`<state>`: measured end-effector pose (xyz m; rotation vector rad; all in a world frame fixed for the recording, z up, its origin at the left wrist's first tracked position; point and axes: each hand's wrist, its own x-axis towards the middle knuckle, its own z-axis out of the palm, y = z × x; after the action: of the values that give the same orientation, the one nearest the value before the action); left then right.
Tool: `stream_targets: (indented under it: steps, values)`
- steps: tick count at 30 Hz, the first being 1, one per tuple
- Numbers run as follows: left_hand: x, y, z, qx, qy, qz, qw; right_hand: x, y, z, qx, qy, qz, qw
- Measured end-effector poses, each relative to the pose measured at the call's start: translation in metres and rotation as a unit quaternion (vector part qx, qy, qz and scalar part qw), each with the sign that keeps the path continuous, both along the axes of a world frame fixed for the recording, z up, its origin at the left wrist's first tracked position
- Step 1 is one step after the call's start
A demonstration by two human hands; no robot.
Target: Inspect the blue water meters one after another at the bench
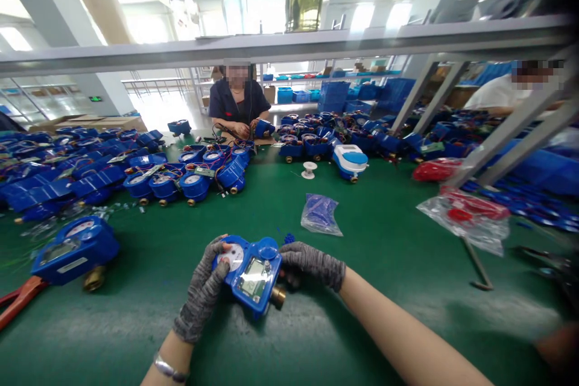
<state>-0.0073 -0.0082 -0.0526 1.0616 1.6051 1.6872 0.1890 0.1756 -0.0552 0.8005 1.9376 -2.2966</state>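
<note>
A blue water meter (254, 277), tilted a little, shows a white dial, a small display with a circuit board, and a brass threaded end at the lower right. My left hand (201, 283), in a grey fingerless glove, grips its left side, thumb over the dial. My right hand (314, 263), gloved alike, is curled against the meter's right edge; its fingertips are partly hidden there. Just behind those fingers lies a small heap of blue bits (289, 239). Beyond them is a plastic bag of blue pieces (320, 215).
Another water meter (76, 247) lies at left by red-handled pliers (22, 298). Many blue meters (194, 184) crowd the back, with a white spool (309, 170) nearby. At right are a bag of red parts (465, 214) and a hex key (477, 265). A co-worker (239, 99) sits opposite.
</note>
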Motion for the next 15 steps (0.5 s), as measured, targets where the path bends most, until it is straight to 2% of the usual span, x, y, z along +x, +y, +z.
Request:
stream_targets:
  steps: [3, 9, 15]
  values:
    - [0.001, 0.001, 0.002, 0.008, -0.006, -0.007, 1.0, 0.001, 0.001, 0.005, 0.009, -0.003, 0.005, 1.0]
    - [0.003, 0.005, 0.006, 0.037, 0.009, -0.003, 0.999, -0.002, -0.005, 0.018, 0.099, 0.042, 0.018, 0.994]
    - [-0.009, 0.004, 0.0, 0.054, 0.085, -0.028, 0.995, -0.002, -0.009, 0.011, 0.083, 0.048, 0.003, 0.995]
